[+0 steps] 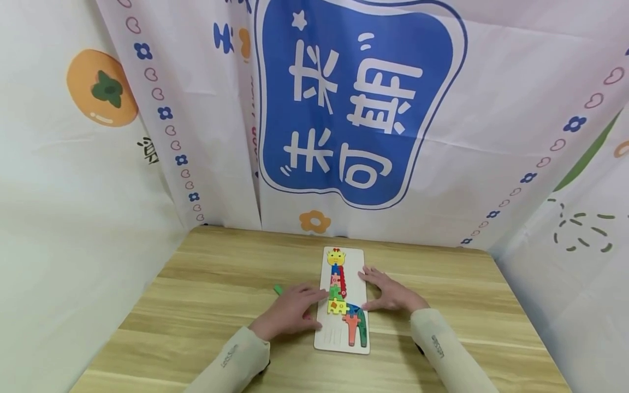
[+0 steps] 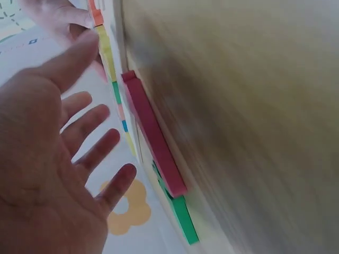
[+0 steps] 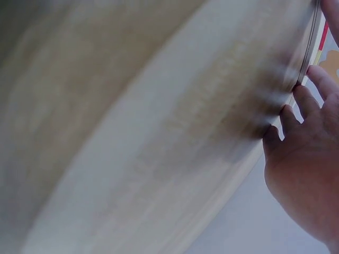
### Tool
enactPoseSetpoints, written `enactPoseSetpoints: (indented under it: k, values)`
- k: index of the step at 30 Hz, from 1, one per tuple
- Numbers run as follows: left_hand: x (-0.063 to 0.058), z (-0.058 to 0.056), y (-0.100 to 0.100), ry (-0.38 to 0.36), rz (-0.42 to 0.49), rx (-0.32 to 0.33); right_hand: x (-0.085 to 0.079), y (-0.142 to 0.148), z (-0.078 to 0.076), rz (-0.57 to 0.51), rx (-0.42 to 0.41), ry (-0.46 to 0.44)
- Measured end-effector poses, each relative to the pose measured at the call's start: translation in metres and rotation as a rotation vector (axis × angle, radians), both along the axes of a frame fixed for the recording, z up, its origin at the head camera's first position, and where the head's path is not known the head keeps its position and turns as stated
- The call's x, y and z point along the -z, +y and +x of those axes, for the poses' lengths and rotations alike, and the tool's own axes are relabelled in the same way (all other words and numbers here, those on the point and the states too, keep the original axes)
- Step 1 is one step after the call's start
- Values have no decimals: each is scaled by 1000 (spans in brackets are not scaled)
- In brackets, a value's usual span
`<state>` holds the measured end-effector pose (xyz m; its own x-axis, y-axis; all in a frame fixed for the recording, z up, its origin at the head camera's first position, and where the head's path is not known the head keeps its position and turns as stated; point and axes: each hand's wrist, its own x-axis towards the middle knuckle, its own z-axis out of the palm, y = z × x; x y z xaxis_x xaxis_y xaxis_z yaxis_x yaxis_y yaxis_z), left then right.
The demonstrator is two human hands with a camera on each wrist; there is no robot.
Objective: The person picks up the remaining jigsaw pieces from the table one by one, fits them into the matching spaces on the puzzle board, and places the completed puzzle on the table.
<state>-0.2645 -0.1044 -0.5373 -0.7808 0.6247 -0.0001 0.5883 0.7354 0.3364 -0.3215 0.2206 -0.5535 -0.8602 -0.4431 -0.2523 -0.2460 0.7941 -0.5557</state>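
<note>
A white puzzle board [image 1: 355, 265] lies flat on the table, holding a colourful giraffe puzzle: a yellow head piece [image 1: 336, 257] at the far end, interlocked neck and body pieces, and orange [image 1: 351, 329] and green [image 1: 362, 328] leg pieces at the near end. My left hand [image 1: 290, 311], fingers spread, reaches over the board's left edge and grips nothing. Below it in the left wrist view, a loose red piece [image 2: 153, 135] and a loose green piece [image 2: 185, 219] lie beside the board. My right hand [image 1: 390, 290] has its fingertips and thumb at the board's right edge.
The wooden table [image 1: 216, 284] reaches back to a printed cloth wall [image 1: 226, 196] with a blue sign, and more cloth hangs on both sides. From the head view, the red loose piece is mostly hidden under the left hand.
</note>
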Motion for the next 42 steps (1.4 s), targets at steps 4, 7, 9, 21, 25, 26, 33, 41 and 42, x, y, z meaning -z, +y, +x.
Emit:
enactPoseSetpoints:
  k: [4, 7, 9, 21, 25, 26, 33, 41, 42]
  values:
    - [3, 3, -5, -32, -57, 26, -3, 1, 1, -4, 16, -1]
    - [6, 5, -6, -21, -103, 58, -4, 1, 1, 0, 18, 1]
    - [7, 6, -7, -13, -116, 73, -4, 1, 1, 7, 11, 5]
    - [5, 9, -9, -9, -96, 66, -2, -1, -1, 4, 8, 8]
    - [6, 10, -10, -29, -82, 53, 0, -1, -1, 6, -3, 6]
    - [5, 10, -11, -33, -74, 48, 1, -1, -2, 7, -4, 8]
    - [0, 2, -30, 21, -15, 8, 1, 1, -2, 13, 4, 11]
    - [-5, -6, -61, 89, 12, -1, 1, 0, -1, 6, -2, 4]
    - [-5, -8, -64, 99, 14, -1, 0, 0, -1, 8, 0, 6]
